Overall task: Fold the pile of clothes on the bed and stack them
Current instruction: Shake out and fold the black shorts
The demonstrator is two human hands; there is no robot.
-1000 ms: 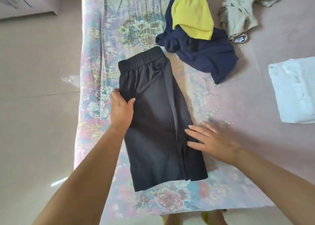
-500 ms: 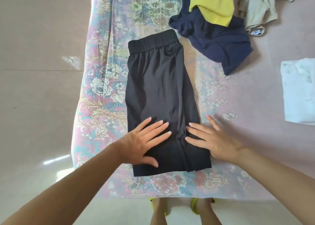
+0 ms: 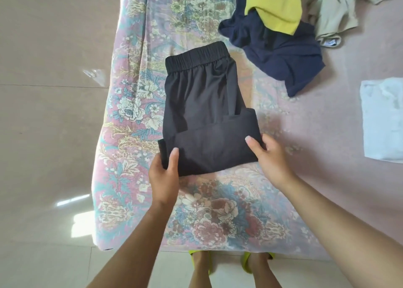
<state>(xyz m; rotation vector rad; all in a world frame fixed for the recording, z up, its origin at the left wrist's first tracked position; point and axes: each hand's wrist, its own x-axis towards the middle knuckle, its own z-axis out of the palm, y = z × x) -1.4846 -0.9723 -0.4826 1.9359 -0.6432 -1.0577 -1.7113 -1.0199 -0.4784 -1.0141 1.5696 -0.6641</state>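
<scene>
- Left hand (image 3: pixel 165 174) pinches the near-left corner of the black shorts (image 3: pixel 200 104) on the flowery bed (image 3: pixel 135 117).
- Right hand (image 3: pixel 270 159) pinches the near-right corner; the hem is folded up.
- Far right lie a navy and yellow garment (image 3: pixel 279 47) and a white folded one (image 3: pixel 383 117).

No text can be read (the clothing tag (image 3: pixel 329 42) blurs)

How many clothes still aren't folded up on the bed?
3 that I can see: a navy garment, a yellow garment lying on top of it, and a beige garment at the top right. More may lie beyond the picture's top edge.
</scene>
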